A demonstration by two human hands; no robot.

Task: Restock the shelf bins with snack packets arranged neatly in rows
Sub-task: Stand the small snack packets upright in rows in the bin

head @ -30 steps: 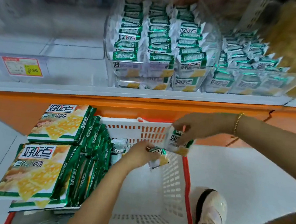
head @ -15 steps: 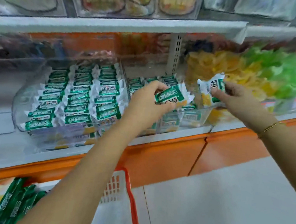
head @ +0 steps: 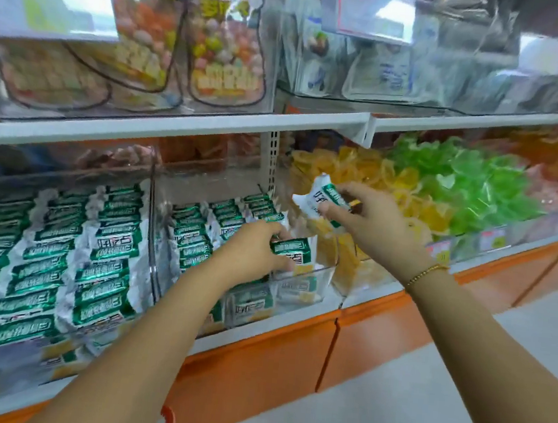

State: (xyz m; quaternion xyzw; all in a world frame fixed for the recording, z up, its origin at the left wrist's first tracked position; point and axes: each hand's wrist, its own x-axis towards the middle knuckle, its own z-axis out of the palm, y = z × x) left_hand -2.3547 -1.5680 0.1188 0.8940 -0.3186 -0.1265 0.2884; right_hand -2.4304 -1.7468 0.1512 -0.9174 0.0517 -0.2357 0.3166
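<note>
Nearest, below both wrists, a red basket rim (head: 168, 422) pokes in at the lower edge. Ahead, the left hand (head: 252, 253) curls its fingers round a green-and-white snack packet (head: 292, 251), held upright just behind the front wall of a clear shelf bin (head: 301, 284). Left of those fingers, rows of matching packets (head: 192, 236) stand in the same bin, and further left a neighbouring bin (head: 59, 257) is packed with more. Up and right of the left fingers, the right hand (head: 376, 221), a gold bracelet (head: 426, 273) at its wrist, pinches a second packet (head: 323, 198) in the air above the bin. Beyond the right fingers lie yellow and green candies (head: 463, 182). Above them, the upper shelf (head: 176, 124) carries bagged sweets (head: 218, 50).
</note>
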